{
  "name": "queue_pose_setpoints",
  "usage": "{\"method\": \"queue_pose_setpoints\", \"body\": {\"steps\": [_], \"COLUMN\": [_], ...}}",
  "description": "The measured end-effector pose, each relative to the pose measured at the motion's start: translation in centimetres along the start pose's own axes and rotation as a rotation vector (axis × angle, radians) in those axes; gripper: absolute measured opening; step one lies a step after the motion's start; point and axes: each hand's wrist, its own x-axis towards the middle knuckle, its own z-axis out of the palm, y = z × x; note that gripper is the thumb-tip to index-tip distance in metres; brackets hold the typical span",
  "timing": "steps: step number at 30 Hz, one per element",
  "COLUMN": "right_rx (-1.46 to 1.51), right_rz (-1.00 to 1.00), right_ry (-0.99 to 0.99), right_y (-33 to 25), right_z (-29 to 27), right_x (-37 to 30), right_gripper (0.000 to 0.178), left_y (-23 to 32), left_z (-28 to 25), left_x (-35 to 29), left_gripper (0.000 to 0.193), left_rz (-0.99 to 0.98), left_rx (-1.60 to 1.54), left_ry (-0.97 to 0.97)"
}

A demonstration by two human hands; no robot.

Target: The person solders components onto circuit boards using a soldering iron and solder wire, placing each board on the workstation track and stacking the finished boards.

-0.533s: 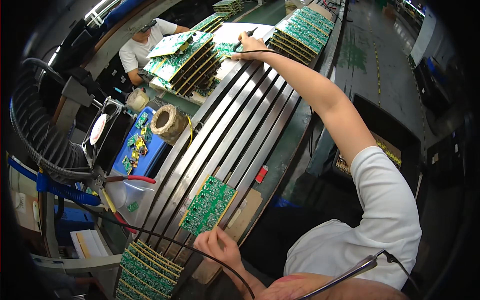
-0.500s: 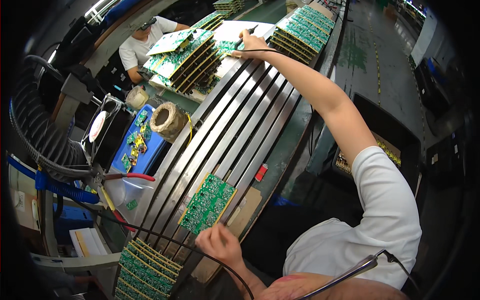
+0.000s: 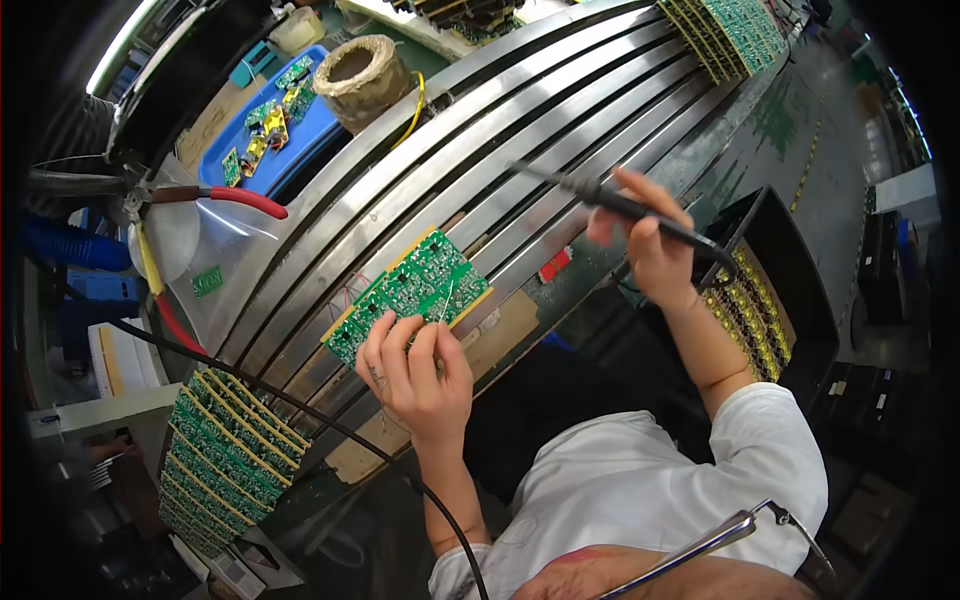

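Observation:
A green circuit board with yellow edge strips lies slantwise on the metal rails in front of me. My left hand rests over its near edge, fingers bent and closed on a thin silvery solder wire whose end sticks out above the board. Loose loops of wire hang under that hand. To the right of the board and above the rails, my right hand grips a black soldering iron. Its tip points to the far left, apart from the board; the fingers are slightly blurred.
Stacked boards stand at the near left and far right. Left of the rails are a blue tray of small parts, a tape-wrapped ring and red-handled pliers. A black cable crosses near my left arm. A black bin holds boards.
My right hand has come back from the far stacks toward the board with the soldering iron. My left hand has shifted further over the board. The view has tilted nearer.

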Motion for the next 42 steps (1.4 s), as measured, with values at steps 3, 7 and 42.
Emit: {"method": "queue_pose_setpoints", "body": {"steps": [3, 7, 42], "right_rx": [-0.097, -0.185, -0.182], "right_rz": [0.064, 0.020, -0.175], "right_ry": [-0.027, -0.150, -0.394], "right_y": [-1.4, -1.3, -0.9], "right_z": [2.6, 2.5, 5.0], "right_x": [-1.1, -1.3, -3.3], "right_gripper": [0.038, 0.035, 0.026], "left_y": [0.5, 0.7, -0.3], "left_z": [0.1, 0.1, -2.9], "left_x": [0.5, 1.6, -2.9], "left_gripper": [0.016, 0.016, 0.011], "left_rz": [0.018, 0.006, -0.128], "left_rx": [0.002, 0.024, 0.073], "left_ry": [0.000, -0.011, -0.049]}}
